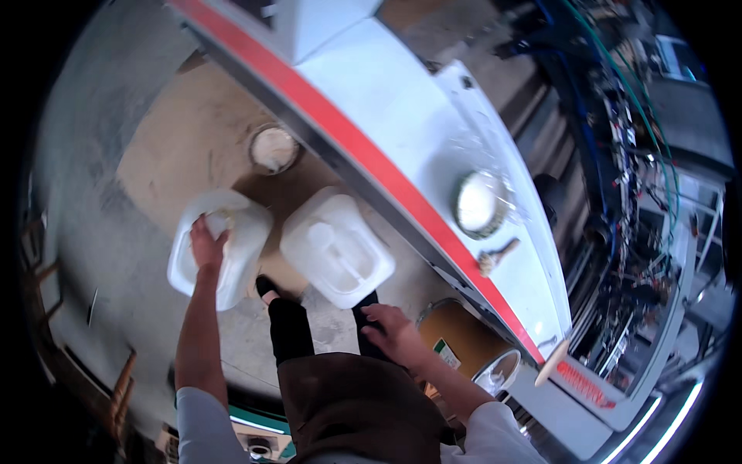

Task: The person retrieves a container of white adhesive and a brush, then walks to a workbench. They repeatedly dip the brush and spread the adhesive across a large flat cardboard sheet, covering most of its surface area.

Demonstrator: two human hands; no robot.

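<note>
Two white plastic jerrycans stand on the concrete floor in front of my feet. My left hand (207,246) reaches down and grips the handle and cap area of the left jerrycan (221,249). The right jerrycan (337,246) stands beside it, untouched, close to the white machine. My right hand (394,331) rests on my thigh with the fingers spread and holds nothing.
A long white machine top (402,124) with a red edge strip runs diagonally at the right; a round wire-rimmed dish (479,204) and a small brush (496,255) lie on it. A small bucket (273,149) stands on the floor beyond the cans. A brown drum (464,340) stands by my right knee.
</note>
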